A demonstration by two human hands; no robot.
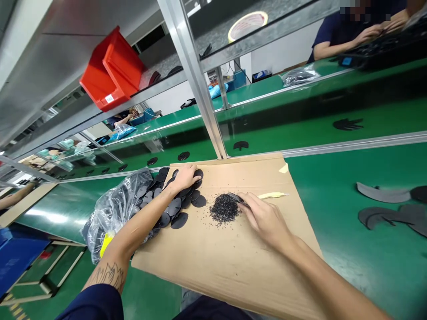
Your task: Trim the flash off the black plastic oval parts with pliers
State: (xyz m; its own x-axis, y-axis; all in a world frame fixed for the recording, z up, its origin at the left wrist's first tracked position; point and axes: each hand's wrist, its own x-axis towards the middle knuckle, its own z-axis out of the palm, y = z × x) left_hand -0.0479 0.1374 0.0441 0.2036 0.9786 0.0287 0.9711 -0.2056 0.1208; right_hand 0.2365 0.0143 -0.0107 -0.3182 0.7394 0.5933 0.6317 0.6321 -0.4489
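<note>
My left hand [184, 177] reaches across a sheet of cardboard [233, 262] and rests, fingers curled, on a heap of flat black round discs [173, 206] spilling from a clear plastic bag [115, 206]. My right hand [263, 218] is closed around a black disc [236, 198] held beside a small pile of black crumbs [224, 209]. A cream-handled tool [271, 195] lies on the cardboard just beyond my right hand.
The cardboard lies on a green conveyor bench [367, 258]. Black crescent offcuts [390, 204] lie to the right. Single discs [240, 145] ride the far belt. A metal post [196, 84] carries a shelf with a red bin [111, 71]. Another person [360, 31] works at back right.
</note>
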